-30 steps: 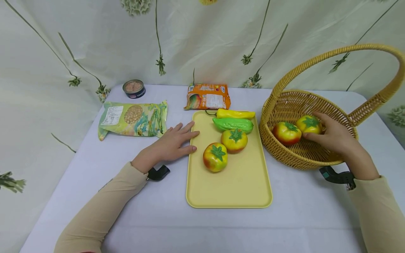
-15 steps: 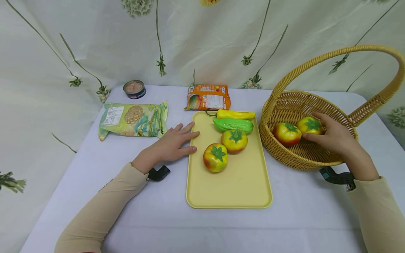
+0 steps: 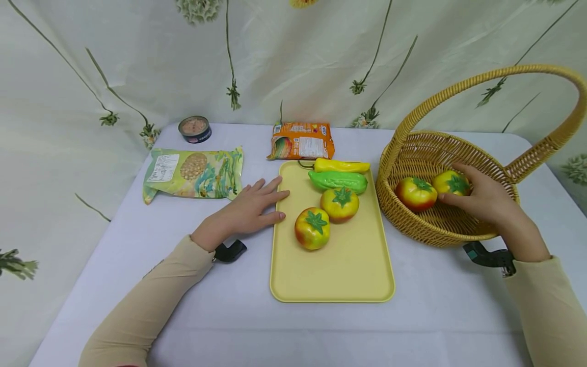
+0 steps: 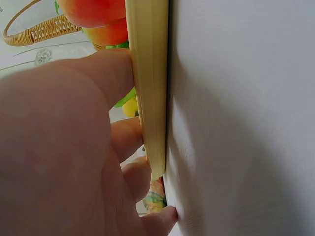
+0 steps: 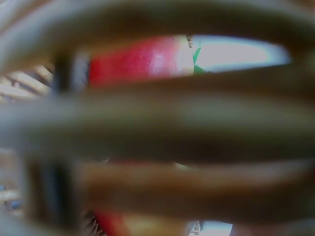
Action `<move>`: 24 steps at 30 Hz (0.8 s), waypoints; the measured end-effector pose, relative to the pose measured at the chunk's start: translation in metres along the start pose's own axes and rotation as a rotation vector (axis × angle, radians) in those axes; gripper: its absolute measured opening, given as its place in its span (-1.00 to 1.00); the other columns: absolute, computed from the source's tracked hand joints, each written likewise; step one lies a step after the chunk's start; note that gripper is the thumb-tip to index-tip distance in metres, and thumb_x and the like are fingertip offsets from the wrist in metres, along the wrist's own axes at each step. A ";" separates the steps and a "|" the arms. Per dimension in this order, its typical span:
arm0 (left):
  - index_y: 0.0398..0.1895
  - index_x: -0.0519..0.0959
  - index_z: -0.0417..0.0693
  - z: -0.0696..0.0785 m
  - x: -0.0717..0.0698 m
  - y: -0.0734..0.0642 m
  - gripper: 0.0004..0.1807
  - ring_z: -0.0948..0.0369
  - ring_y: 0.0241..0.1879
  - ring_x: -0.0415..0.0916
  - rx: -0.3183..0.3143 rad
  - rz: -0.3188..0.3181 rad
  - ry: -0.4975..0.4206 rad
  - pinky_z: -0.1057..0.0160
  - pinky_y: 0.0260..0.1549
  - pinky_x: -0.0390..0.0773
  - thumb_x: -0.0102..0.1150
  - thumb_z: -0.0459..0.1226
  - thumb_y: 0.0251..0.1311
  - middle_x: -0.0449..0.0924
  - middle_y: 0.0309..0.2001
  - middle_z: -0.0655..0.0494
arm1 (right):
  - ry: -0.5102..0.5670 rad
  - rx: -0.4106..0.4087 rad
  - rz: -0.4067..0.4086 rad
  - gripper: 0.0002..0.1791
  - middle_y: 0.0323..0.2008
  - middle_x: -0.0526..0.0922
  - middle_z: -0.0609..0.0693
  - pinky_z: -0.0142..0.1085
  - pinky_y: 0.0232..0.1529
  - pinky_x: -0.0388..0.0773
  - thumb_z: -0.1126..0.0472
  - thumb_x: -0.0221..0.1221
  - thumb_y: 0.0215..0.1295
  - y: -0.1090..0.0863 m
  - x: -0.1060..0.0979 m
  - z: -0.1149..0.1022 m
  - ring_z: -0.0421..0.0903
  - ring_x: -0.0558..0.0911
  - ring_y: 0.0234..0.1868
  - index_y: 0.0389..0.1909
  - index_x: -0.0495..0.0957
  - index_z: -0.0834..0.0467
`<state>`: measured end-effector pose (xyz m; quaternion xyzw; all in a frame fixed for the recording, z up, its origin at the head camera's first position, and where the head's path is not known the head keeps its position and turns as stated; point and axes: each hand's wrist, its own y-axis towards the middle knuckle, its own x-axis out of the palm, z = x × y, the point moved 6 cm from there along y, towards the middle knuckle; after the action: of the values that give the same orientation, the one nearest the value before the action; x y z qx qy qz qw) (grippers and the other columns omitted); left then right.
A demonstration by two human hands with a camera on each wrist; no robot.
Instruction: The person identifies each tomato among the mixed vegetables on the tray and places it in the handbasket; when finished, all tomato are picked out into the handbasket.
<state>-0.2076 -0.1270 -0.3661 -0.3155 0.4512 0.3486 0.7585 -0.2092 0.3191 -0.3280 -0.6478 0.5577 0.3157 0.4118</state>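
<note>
My right hand [image 3: 483, 196] reaches into the wicker basket [image 3: 424, 234] and grips a yellow toy tomato [image 3: 449, 182] with a green star-shaped top, thumb on the near side and fingers on the far side. Beside it in the basket lies a red-and-yellow tomato [image 3: 416, 194]. Blurred wicker strands cover most of the right wrist view, with a red tomato [image 5: 142, 61] behind them. My left hand [image 3: 247, 209] lies with fingers spread, fingertips on the left rim of the yellow tray [image 3: 332, 275]; the left wrist view shows the fingers along the tray's edge [image 4: 150, 98].
On the tray are two tomatoes [image 3: 312, 228], a green bumpy vegetable [image 3: 338, 181] and a yellow pepper [image 3: 341, 165]. An orange packet [image 3: 301, 141] lies behind it. To the left are a green bag [image 3: 192, 173] and a small tin [image 3: 194, 129]. The basket's tall handle [image 3: 486, 74] arches above my right hand.
The tomato in my right hand has turned and shifted slightly to the right inside the basket. My left hand stays at the tray's edge.
</note>
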 end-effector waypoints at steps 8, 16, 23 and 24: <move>0.54 0.31 0.01 0.000 0.000 0.000 -0.32 -0.38 0.59 -0.14 0.001 0.002 -0.001 -0.45 0.48 -0.10 0.09 0.05 0.45 -0.06 0.66 -0.09 | -0.016 0.013 -0.008 0.03 0.44 0.12 0.60 0.50 0.27 0.24 -0.09 0.25 0.39 0.000 0.000 0.000 0.54 0.25 0.30 0.61 -0.09 0.29; 0.55 0.30 0.02 -0.001 0.000 0.000 -0.32 -0.38 0.59 -0.15 -0.002 0.002 0.001 -0.45 0.48 -0.11 0.09 0.04 0.45 -0.07 0.66 -0.09 | -0.020 0.016 -0.025 0.03 0.41 0.13 0.61 0.49 0.25 0.28 -0.10 0.24 0.39 0.001 0.001 0.000 0.53 0.27 0.26 0.61 -0.10 0.29; 0.55 0.30 0.03 0.000 0.000 0.000 -0.32 -0.37 0.59 -0.16 -0.010 -0.004 -0.003 -0.45 0.49 -0.12 0.08 0.05 0.45 -0.08 0.67 -0.08 | -0.018 0.016 -0.032 0.03 0.41 0.12 0.61 0.48 0.26 0.28 -0.11 0.23 0.40 0.001 0.000 0.000 0.52 0.27 0.26 0.61 -0.12 0.29; 0.55 0.30 0.03 0.000 0.000 0.000 -0.32 -0.37 0.60 -0.17 -0.012 -0.006 -0.005 -0.45 0.49 -0.13 0.08 0.06 0.45 -0.09 0.67 -0.07 | -0.018 0.018 -0.032 0.03 0.42 0.12 0.61 0.49 0.27 0.27 -0.11 0.23 0.40 0.001 0.000 0.000 0.52 0.27 0.26 0.61 -0.12 0.29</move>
<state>-0.2073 -0.1274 -0.3657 -0.3206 0.4464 0.3499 0.7586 -0.2098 0.3192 -0.3281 -0.6502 0.5462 0.3100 0.4275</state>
